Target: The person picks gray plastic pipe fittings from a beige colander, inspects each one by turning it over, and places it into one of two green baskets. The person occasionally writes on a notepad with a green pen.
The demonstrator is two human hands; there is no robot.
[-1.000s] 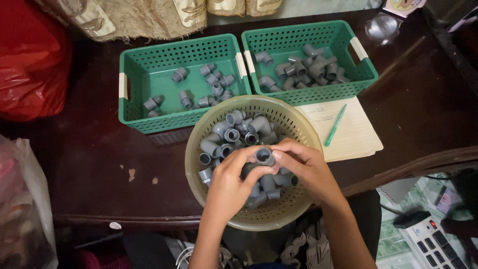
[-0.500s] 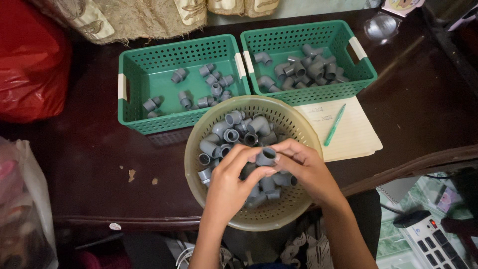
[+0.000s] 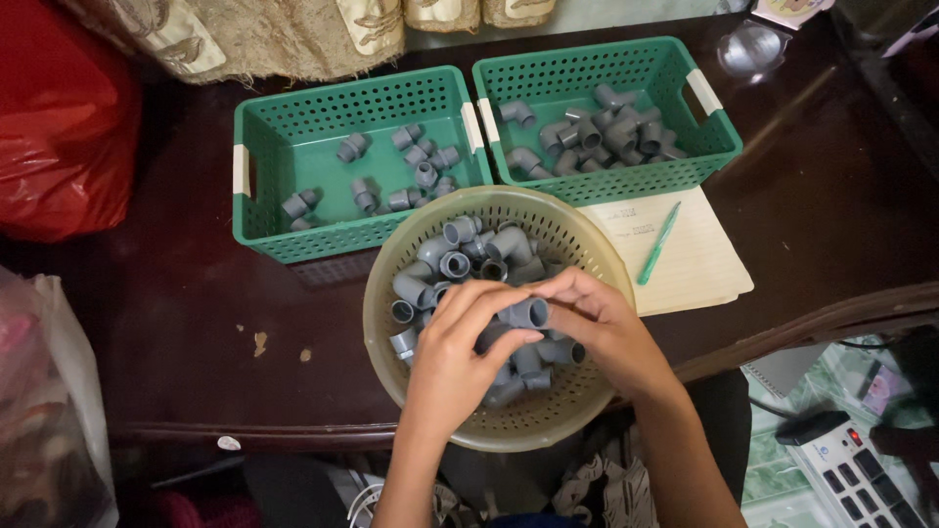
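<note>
Since a second ago the grey pipe fitting [image 3: 526, 313] has turned between the fingers: its open mouth faced up toward the camera then, and now it lies on its side, long axis running left to right across the round beige basket [image 3: 587, 244]. Both hands have barely shifted from their place over the basket's near half. The left hand [image 3: 452, 357] pinches the fitting's left end with fingertips curled over it; the right hand [image 3: 602, 328] closes on the right end, so the piece sits squarely between them, neither hand nearer. Below lies the heap of loose grey fittings [image 3: 460, 259]. Beyond, on the dark surface [image 3: 176, 313], stand two green baskets, the left one [image 3: 256, 210] sparsely filled, the right one [image 3: 719, 122] fuller.
</note>
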